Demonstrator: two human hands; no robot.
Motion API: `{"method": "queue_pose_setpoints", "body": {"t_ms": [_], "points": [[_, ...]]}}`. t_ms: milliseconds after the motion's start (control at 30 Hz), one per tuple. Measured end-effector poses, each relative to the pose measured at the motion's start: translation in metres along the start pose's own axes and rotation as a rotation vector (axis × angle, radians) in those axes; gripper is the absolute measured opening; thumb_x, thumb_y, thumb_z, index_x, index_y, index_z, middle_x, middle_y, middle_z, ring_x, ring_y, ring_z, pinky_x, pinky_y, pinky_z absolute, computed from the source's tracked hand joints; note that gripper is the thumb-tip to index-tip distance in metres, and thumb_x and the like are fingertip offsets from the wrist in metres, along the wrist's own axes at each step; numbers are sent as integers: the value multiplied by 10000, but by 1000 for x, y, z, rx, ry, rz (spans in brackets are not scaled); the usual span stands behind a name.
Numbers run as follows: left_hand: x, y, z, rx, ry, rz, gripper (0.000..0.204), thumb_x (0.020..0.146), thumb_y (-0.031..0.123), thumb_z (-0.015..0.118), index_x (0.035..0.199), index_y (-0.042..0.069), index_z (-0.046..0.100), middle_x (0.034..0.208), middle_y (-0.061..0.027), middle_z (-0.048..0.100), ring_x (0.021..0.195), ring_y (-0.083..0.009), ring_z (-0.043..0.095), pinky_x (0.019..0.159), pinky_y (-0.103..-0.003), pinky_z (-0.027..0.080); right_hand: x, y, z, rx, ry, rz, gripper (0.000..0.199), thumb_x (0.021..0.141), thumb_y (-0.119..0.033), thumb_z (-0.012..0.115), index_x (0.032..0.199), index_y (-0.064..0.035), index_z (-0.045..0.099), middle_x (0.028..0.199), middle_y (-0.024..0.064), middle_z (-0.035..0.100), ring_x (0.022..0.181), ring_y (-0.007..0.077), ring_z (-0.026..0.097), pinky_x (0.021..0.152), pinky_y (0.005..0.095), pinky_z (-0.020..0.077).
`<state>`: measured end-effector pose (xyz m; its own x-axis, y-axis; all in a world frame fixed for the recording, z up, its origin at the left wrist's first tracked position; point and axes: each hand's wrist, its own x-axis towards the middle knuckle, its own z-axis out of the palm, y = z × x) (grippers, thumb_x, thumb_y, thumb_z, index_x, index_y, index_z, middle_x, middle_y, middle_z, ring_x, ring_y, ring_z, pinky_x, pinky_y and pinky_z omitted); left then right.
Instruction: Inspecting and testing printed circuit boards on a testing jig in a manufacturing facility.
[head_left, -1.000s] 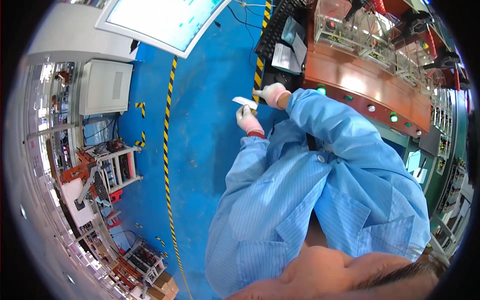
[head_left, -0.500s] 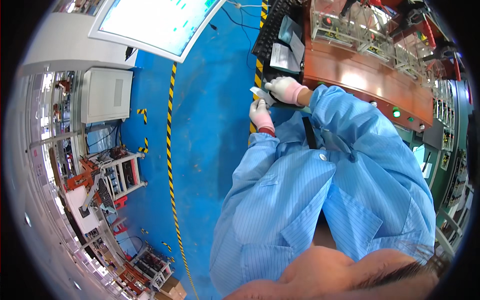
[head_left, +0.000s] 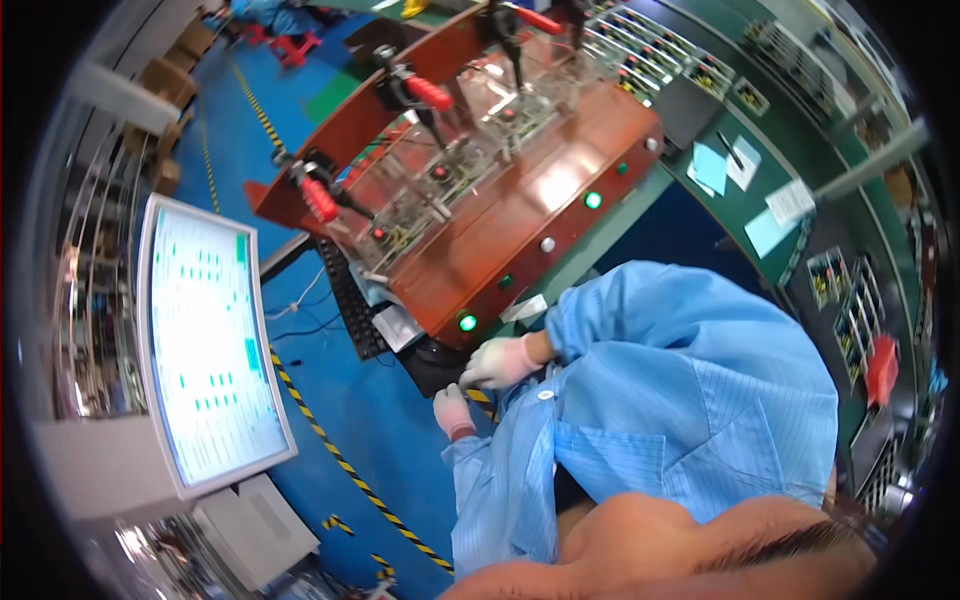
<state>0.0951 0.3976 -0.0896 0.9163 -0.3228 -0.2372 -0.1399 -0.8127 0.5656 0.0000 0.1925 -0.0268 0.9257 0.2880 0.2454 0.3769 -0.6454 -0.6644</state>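
My left hand, in a pale glove, is closed with its fingertips up near the dark mat's front corner. My right hand, gloved in white and pink, reaches down to the left until its fingertips nearly meet the left ones. Its fingers are pressed together in a pinch. Whatever lies between the two hands is too small and blurred to name. Just beyond the right hand is a black computer mouse on a dark mat. A white slip lies beside the right sleeve, apart from the fingers.
An orange-brown fixture box with lit green buttons carries clear plastic stations and red-handled toggle clamps. To its left are a black keyboard, a white packet and a monitor. Papers and circuit boards lie on the green bench at right.
My view has swung right, bringing the fixture box and green bench into the middle. The pale strip seen between my hands before no longer shows there; the hands stay close together.
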Motion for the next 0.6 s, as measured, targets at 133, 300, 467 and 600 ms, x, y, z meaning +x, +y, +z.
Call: {"method": "queue_pose_setpoints", "body": {"t_ms": [133, 300, 467, 600], "points": [[-6, 24, -21, 164, -337, -166, 469, 880, 433, 513, 762, 4, 661, 786, -196, 677, 700, -380, 589, 656, -433, 460, -66, 28, -52, 12, 138, 215, 309, 842, -142, 550, 1136, -128, 646, 1021, 91, 694, 911, 313, 642, 814, 382, 520], [-30, 119, -31, 483, -288, 121, 500, 897, 476, 463, 798, 24, 655, 831, -192, 676, 766, -417, 580, 671, -450, 453, -169, 32, -124, 146, 352, 712, 292, 892, -148, 507, 1156, -108, 625, 1108, 67, 690, 987, 273, 650, 885, 356, 501], [-44, 287, 27, 19, -190, 452, 283, 901, 346, 544, 979, 104, 671, 924, -88, 705, 815, -343, 640, 712, -403, 491, -221, 50, -216, 210, 712, 747, 286, 896, -91, 550, 1169, -54, 626, 1070, 90, 697, 887, 231, 671, 806, 323, 528], [-20, 395, 122, 54, -40, 997, 227, 835, 212, 631, 1037, 109, 651, 982, -84, 654, 879, -308, 621, 776, -396, 492, -194, 79, -328, 18, 948, 214, 339, 902, -69, 562, 1237, -38, 604, 1080, 82, 675, 851, 180, 638, 769, 286, 511]]}}
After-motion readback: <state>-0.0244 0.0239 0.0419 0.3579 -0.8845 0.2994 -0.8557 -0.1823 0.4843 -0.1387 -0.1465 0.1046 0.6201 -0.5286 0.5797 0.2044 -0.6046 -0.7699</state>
